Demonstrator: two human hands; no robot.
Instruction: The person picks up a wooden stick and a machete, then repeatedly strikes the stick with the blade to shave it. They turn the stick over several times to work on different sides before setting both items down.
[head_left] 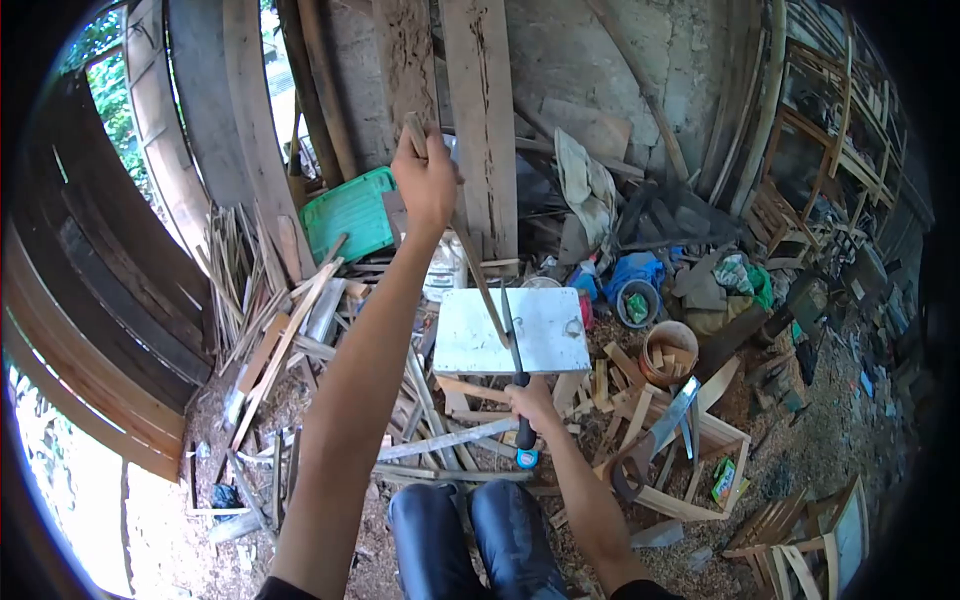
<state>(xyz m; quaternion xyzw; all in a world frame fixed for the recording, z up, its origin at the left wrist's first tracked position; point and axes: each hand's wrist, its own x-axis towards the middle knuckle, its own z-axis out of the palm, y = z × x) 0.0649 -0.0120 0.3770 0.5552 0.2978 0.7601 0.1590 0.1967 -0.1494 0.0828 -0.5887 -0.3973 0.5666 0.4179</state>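
My left hand (pixel 427 190) is raised and closed around the upper part of a wooden strip (pixel 478 268). The strip slants down, its lower end meeting the white top of a small table (pixel 462 335). Lower down, my right hand (pixel 537 402) grips the black handle of a long, narrow, dark tool (pixel 512 340) that looks like a file. Its tapered blade points away from me over the white top, close beside the strip's lower end. Whether blade and strip touch, I cannot tell.
To the right, a handsaw (pixel 655 440) lies on an open wooden box (pixel 683 508). Behind it stands a bucket (pixel 668 340) holding wood offcuts. Loose wood strips (pixel 290 350) cover the left floor. A green plastic crate (pixel 340 218) leans near upright planks (pixel 480 120).
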